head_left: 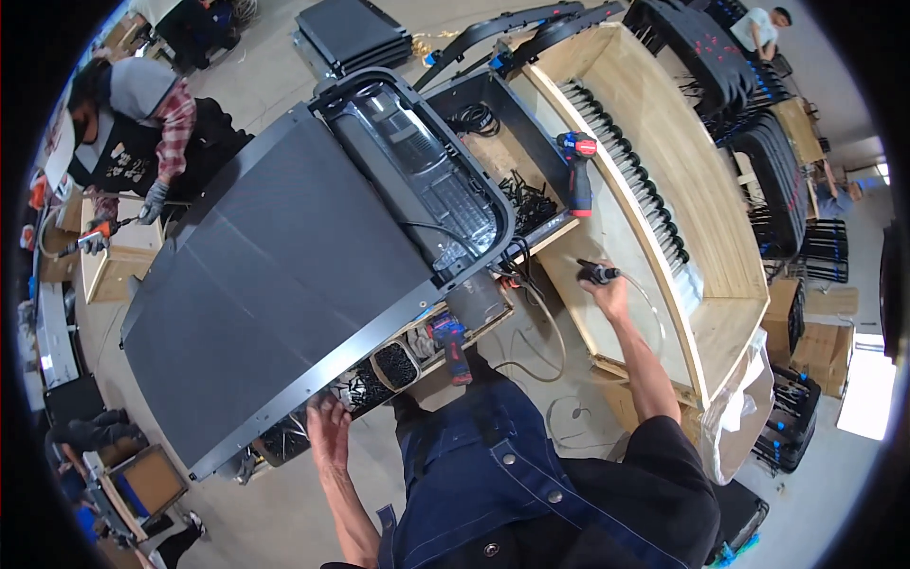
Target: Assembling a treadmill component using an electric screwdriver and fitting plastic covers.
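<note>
Illumination is bright, with an overexposed white patch [866,387] at right. Specular glare marks the glossy dark tray [408,156]. Fisheye distortion bends straight edges toward the black rim; distant detail is soft.

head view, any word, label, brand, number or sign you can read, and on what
No text is clear enough to quote.
Upper red-and-black power tool: pale marking, too small to read.
Lower power tool: any marking too small.
Co-worker's dark garment: pale print, unreadable.
</note>
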